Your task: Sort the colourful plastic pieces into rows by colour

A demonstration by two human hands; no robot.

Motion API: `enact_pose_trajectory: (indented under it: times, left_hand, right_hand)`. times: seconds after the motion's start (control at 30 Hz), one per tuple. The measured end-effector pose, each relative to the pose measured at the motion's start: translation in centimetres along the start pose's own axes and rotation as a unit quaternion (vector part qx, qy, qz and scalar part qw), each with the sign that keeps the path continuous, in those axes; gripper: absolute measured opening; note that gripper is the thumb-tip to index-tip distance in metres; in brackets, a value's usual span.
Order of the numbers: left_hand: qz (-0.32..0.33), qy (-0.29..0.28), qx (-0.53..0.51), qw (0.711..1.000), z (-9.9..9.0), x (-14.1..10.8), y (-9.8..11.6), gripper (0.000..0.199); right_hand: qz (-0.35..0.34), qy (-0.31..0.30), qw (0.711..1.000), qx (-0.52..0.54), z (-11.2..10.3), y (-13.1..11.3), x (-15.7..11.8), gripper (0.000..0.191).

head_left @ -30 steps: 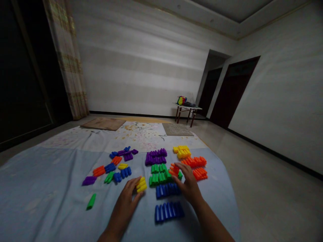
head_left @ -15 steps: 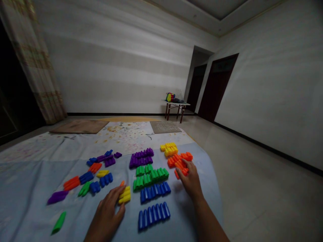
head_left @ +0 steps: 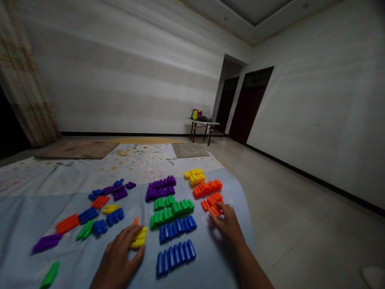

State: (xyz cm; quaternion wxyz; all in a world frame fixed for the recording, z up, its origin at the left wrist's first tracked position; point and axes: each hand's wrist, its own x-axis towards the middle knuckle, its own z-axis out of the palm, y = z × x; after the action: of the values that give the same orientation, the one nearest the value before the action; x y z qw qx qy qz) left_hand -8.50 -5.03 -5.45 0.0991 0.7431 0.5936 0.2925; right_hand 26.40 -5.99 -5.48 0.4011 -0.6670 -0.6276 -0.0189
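My left hand (head_left: 120, 255) rests low on the cloth, its fingers and thumb curled around a few yellow finger-shaped plastic pieces (head_left: 138, 239). The tip of an orange piece (head_left: 136, 221) shows just beyond those fingers. On the right, my right hand (head_left: 228, 226) has its thumb and fingers on the nearer cluster of orange pieces (head_left: 212, 202). A straight orange row (head_left: 207, 188) lies just behind that cluster. Between the hands are rows of blue pieces (head_left: 176, 257), green pieces (head_left: 171, 212) and purple pieces (head_left: 161, 188). Farther back sit yellow pieces (head_left: 195, 176).
Mixed loose pieces, including blue ones (head_left: 115, 217) and an orange group (head_left: 67, 223), lie scattered at left. Two flat boards (head_left: 81, 149) (head_left: 189, 150) rest at the table's far side. A small table (head_left: 203, 121) with a colourful bag stands near the doorway.
My right hand has drawn slightly nearer with the front orange pieces; the back orange row now lies apart from them. The view has turned a little right. My left hand stays at the yellow pieces.
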Motion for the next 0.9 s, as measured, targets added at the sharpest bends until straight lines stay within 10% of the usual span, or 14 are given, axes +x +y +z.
enact_pose_trajectory:
  times: [0.9]
  left_hand:
    - [0.017, 0.011, 0.027, 0.999, 1.0, 0.1, -1.0, 0.041]
  right_hand:
    - [-0.023, -0.031, 0.999, 0.027, -0.7, -1.1, 1.6, 0.034]
